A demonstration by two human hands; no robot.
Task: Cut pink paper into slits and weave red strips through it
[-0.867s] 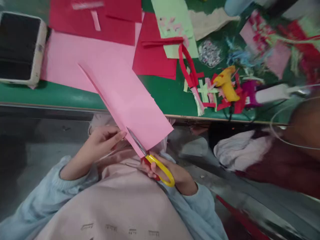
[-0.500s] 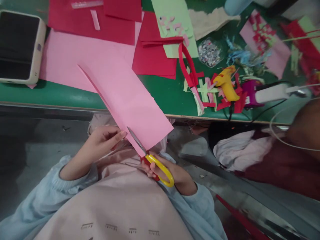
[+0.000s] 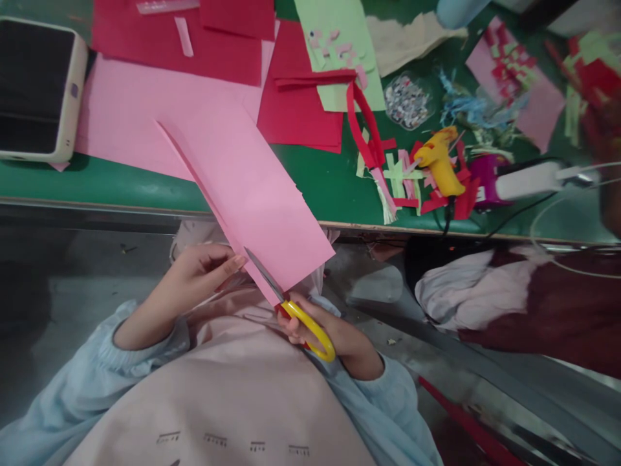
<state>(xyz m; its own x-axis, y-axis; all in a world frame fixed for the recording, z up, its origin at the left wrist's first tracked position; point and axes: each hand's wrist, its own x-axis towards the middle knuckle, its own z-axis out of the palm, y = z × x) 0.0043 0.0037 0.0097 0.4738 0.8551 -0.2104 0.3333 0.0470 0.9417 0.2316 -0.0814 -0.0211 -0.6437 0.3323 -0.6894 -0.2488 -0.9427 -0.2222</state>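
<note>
- Head view is looking down at a green table [image 3: 334, 188] that's running across the top of the shot, and it's carrying a whole craft mess.
- A big pink sheet [image 3: 121, 110] is lying flat on the left part of the table, with red sheets [image 3: 165, 45] overlapping its far edge.
- The pink paper [image 3: 257, 194], a long strip, is being held out in the air at a slant. Its far end is hanging over the big pink sheet and its near end is sticking out past the table edge, down over the person's lap.
- A phone [image 3: 33, 90] is sitting screen-up at the far left of the table, just beside the big pink sheet.
- The left hand [image 3: 198, 275] is gripping the near left edge of the pink paper, with the thumb and fingers pressed together in a pinch on it.
- The right hand [image 3: 334, 333] is working the scissors [image 3: 291, 304], with its fingers curled through the yellow handles. The blades are standing apart, and the upper one is lying across the near end of the pink paper.
- A yellow glue gun [image 3: 439, 165] is lying on the right side of the table, well apart from both hands.
- Paper scraps [image 3: 392, 181] in red, pink and pale green are piling up right beside the glue gun.
</note>
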